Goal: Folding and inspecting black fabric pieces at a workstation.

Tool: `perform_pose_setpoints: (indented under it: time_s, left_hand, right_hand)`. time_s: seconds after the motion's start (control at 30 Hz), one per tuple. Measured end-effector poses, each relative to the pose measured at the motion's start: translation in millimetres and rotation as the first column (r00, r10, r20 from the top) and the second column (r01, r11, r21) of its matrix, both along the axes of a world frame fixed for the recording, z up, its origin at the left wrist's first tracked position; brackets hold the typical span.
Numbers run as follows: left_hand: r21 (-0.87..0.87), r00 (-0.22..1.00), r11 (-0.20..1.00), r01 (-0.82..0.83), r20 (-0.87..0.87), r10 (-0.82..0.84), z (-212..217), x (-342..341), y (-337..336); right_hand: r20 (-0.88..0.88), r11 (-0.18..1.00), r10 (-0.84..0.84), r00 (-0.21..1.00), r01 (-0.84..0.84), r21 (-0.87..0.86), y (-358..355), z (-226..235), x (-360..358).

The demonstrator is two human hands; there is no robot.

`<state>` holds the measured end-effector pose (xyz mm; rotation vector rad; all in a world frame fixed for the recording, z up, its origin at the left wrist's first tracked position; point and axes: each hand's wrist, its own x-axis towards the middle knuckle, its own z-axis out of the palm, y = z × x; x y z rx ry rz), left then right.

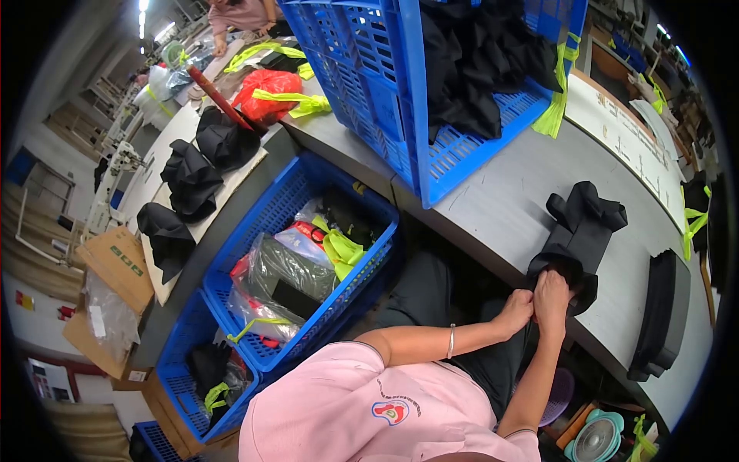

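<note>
A folded black fabric piece (576, 225) lies over the near edge of the grey table (493, 219), its loose loops standing up at the far end. My right hand (551, 299) is closed on its near end, with the knuckles up. Right beside it, my left hand (513, 315) is closed in a fist against the same end, a bangle on that wrist. What the fingertips pinch is hidden beneath both hands. A flat stack of black fabric strips (660, 316) rests to the right.
A tilted blue crate (362, 85) holding black fabric stands on the table ahead. Left of me, a lower blue crate (308, 343) holds bagged items. Black bundles (188, 181) lie on a far-left board. A small fan (596, 439) sits below right. Another person (239, 15) works at the back.
</note>
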<state>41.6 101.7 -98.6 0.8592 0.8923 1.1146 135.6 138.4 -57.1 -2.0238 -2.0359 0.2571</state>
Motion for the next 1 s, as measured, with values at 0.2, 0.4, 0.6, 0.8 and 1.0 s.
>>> perform_pose_setpoints:
  time_s: [0.2,0.4,0.6,0.8,1.0]
  left_hand:
    - [0.010,0.998,0.999,-0.054,-0.037,0.054,-13.9,4.7,3.0]
    - [0.073,0.988,0.992,-0.101,-0.113,0.109,-21.2,6.9,5.6]
    - [0.206,0.939,0.969,-0.135,-0.284,0.192,-30.1,7.2,7.2]
    - [0.149,0.977,0.985,-0.092,-0.178,0.118,-18.6,3.6,-1.2]
    - [0.017,0.980,0.987,0.160,-0.122,-0.157,-0.7,-22.1,3.9]
  right_hand:
    - [-0.098,0.999,-0.051,0.994,0.049,-0.021,0.4,2.7,-3.9]
    - [-0.032,0.991,-0.091,0.995,0.094,0.093,-4.0,3.0,-9.9]
    - [0.014,0.988,-0.113,0.994,0.111,0.105,-6.8,-1.5,-13.3]
    - [0.632,0.917,0.104,0.768,-0.320,0.238,-13.7,-35.3,10.7]
    - [0.219,0.962,0.245,0.945,-0.265,0.068,4.7,-15.4,11.0]
